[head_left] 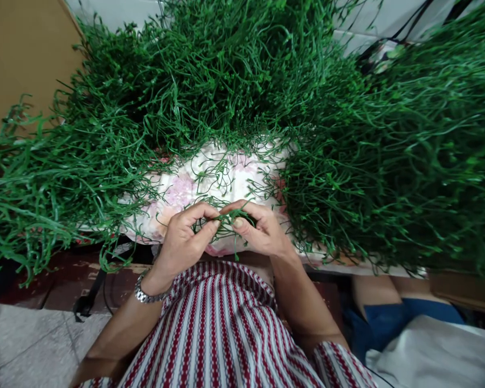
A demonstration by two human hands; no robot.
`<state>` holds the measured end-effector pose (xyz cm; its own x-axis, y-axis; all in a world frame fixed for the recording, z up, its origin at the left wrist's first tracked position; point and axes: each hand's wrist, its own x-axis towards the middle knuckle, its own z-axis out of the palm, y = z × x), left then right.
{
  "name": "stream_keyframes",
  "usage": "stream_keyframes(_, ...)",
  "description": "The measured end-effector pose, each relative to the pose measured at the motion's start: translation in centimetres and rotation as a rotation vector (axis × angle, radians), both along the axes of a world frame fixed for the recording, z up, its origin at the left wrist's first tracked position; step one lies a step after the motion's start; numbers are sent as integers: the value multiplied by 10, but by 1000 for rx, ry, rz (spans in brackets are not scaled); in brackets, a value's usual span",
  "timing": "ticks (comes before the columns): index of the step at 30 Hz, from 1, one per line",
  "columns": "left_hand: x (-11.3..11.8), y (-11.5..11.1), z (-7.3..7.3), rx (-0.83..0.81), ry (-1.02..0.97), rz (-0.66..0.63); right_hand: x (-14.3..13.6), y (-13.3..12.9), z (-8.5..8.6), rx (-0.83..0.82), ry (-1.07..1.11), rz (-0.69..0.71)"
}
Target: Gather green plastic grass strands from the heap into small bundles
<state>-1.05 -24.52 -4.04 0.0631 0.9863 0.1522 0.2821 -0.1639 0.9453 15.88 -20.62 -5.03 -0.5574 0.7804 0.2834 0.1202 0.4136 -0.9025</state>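
Observation:
Both my hands meet over the floral cloth, close to its front edge. My left hand (pixel 189 231) pinches thin green artificial plant stems (pixel 226 220) between thumb and forefinger. The same stems are held by my right hand (pixel 261 226), with its thumb pressed toward the fingers. Several stem ends stick out below and between the hands. Just beyond my fingers, a few loose stems (pixel 216 170) with small knobbed tips lie on the cloth. How the held stems join is too small to tell.
Big tangled heaps of the green stems rise at the left (pixel 76 172), the back (pixel 226 70) and the right (pixel 404 172). They cover much of the floral cloth (pixel 178 191). A tan board (pixel 24 64) stands at far left. Another person's legs (pixel 408 307) show at lower right.

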Motion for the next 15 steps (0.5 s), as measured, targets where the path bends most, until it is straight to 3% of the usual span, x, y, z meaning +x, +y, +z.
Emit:
stream_keyframes(3, 4, -3, 0, 42, 84, 42, -5, -4, -7, -49, 2, -32)
stream_keyframes(7, 5, -6, 0, 117, 209, 3, -4, -8, -13, -92, -11, -44)
stream_keyframes(15, -6, -5, 5, 255, 475, -237, 3, -10, -7, 140, -27, 30)
